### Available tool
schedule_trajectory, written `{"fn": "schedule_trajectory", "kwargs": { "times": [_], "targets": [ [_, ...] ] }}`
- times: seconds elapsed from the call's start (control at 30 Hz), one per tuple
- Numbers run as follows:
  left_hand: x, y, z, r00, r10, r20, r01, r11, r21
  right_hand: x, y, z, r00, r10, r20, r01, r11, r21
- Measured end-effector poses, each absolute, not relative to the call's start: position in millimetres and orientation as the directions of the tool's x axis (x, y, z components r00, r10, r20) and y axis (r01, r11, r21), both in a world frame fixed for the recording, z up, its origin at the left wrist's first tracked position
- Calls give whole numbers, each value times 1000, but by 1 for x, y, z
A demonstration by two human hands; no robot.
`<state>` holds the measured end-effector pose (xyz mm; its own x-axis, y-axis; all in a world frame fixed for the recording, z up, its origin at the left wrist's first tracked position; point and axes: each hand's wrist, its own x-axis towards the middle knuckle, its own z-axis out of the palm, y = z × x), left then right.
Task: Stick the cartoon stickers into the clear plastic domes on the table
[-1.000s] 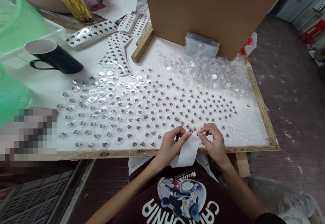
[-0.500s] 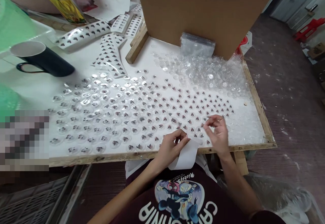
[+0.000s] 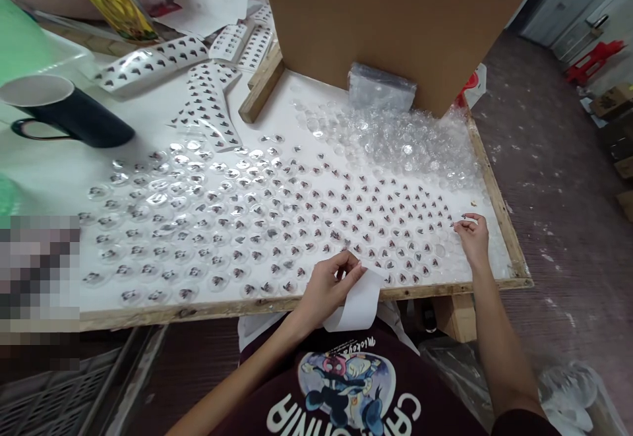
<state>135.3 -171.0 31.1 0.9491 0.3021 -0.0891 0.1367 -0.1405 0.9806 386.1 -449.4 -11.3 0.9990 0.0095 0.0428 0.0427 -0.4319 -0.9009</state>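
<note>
My left hand (image 3: 332, 284) pinches the top edge of a white paper strip (image 3: 360, 304), which curls down over the table's front edge. Off to the right, my right hand (image 3: 473, 237) hovers low over the table, thumb and fingers drawn toward each other at a small dark sticker (image 3: 453, 224). Whether the sticker is between the fingertips or lies on a disc under them is too small to make out. Rows of clear round discs with small dark printed stickers (image 3: 277, 251) spread across the white tabletop, left of my right hand. Plain clear discs (image 3: 440, 250) lie near it.
A heap of clear discs (image 3: 405, 149) lies before a large cardboard box (image 3: 395, 20). Printed sticker sheets (image 3: 205, 103), a wooden block (image 3: 262, 90) and a dark mug (image 3: 74, 116) stand at the left back. A wooden rim (image 3: 499, 205) edges the table.
My right hand has moved away from the paper strip, to the right over the discs. The left hand keeps its hold on the strip. The view has shifted slightly.
</note>
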Motion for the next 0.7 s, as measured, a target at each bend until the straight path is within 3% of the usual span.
{"fn": "schedule_trajectory", "kwargs": {
  "times": [0.37,0.43,0.57,0.63,0.7],
  "targets": [
    [136,-170,30,946,313,-80,131,-145,981,389,-444,-18,998,36,47,59,-667,-743],
    [136,-169,30,946,314,-80,130,-143,981,384,-439,-14,995,77,69,103,-742,-663],
    [136,-170,30,948,307,-86,133,-137,982,376,-430,-10,982,133,132,171,-922,-346],
    [136,-170,30,949,304,-85,132,-139,981,375,-428,-9,978,132,161,174,-942,-288],
    [135,-169,31,949,307,-77,127,-146,981,374,-429,-8,974,131,186,184,-934,-307]
  ]
}}
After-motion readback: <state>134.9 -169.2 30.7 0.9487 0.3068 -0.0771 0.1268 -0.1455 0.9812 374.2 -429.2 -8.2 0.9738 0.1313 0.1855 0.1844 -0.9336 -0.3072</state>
